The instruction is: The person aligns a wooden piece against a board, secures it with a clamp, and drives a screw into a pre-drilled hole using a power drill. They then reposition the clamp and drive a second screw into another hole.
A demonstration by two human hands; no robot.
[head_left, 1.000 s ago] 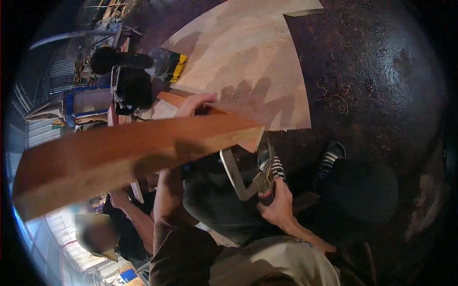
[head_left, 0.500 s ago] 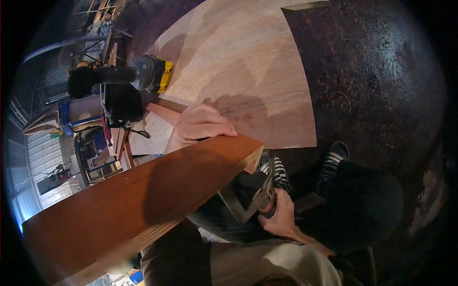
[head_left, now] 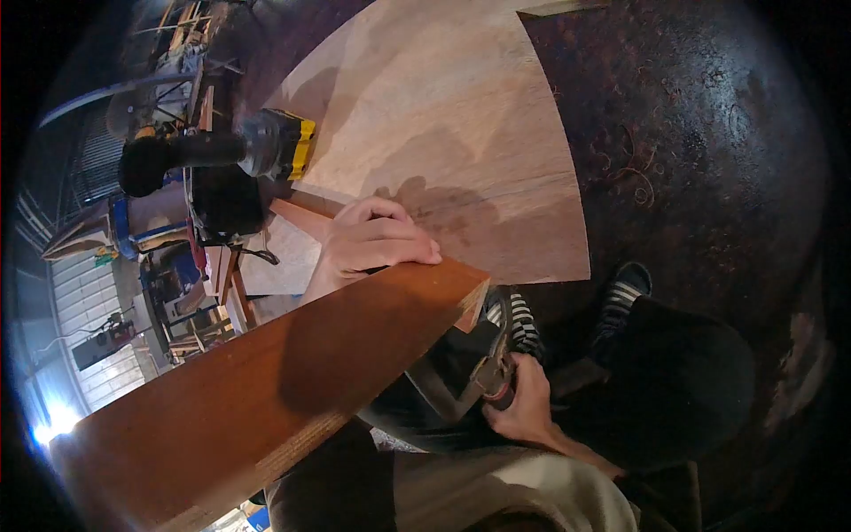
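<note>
A long reddish-brown plywood board [head_left: 239,381] runs from the lower left to the middle of the head view, pale layers showing along its cut edge. My left hand [head_left: 377,239] is closed at its far edge near the right end, fingers curled and fingertips against the board; the thumb is hidden. Below that end, my right hand [head_left: 523,403] is wrapped round the handle of a metal clamp [head_left: 441,390]. The clamp's frame lies partly beneath the board, so whether its jaws touch the wood cannot be seen. A narrow reddish wood strip [head_left: 301,215] shows behind my left hand.
A large pale plywood sheet [head_left: 443,106] lies beyond the board. A black and yellow cordless power tool [head_left: 284,146] stands at its left edge. Striped sandals [head_left: 625,297] are on the dark floor [head_left: 700,160], among curled shavings. Workshop clutter fills the left.
The board's left end appears slightly lower and farther right, and a bright light now shows beside it. My left hand's fingers have shifted slightly at the edge. My right hand stays on the clamp handle.
</note>
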